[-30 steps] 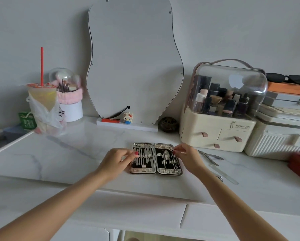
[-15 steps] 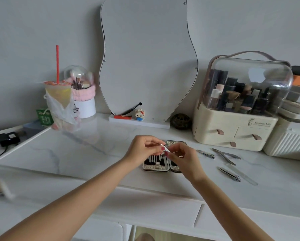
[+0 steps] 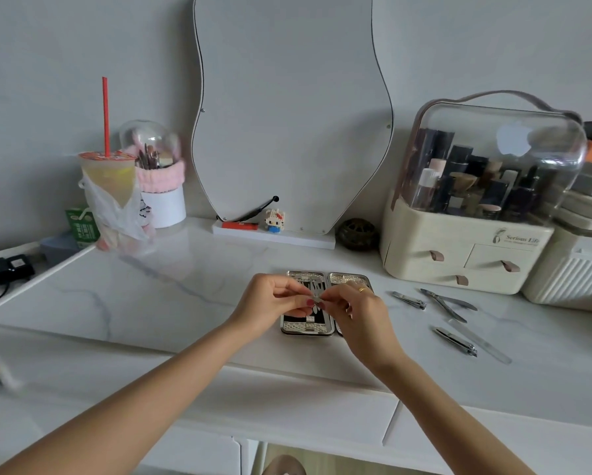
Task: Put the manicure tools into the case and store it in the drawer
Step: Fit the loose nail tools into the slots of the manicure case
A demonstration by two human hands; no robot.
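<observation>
An open silver manicure case (image 3: 306, 329) lies flat on the white marble table, with several metal tools strapped inside. My left hand (image 3: 270, 303) and my right hand (image 3: 359, 313) meet just above it, both pinching one small metal tool (image 3: 317, 299) between their fingertips. The hands hide much of the case's right half. To the right on the table lie loose tools: a small nail clipper (image 3: 409, 299), a pair of crossed scissors or nippers (image 3: 445, 303), a larger clipper (image 3: 455, 341) and a clear glass file (image 3: 481, 341).
A cream cosmetics organiser (image 3: 466, 248) with small drawers stands at the back right, a wavy mirror (image 3: 287, 114) at the back middle, a bagged drink cup (image 3: 111, 200) and brush pot (image 3: 161, 197) at the back left. White drawer fronts (image 3: 287, 416) run below the table edge.
My hands lifted off the case and came together above it, now pinching one small tool between them. The view shifted left and closer.
</observation>
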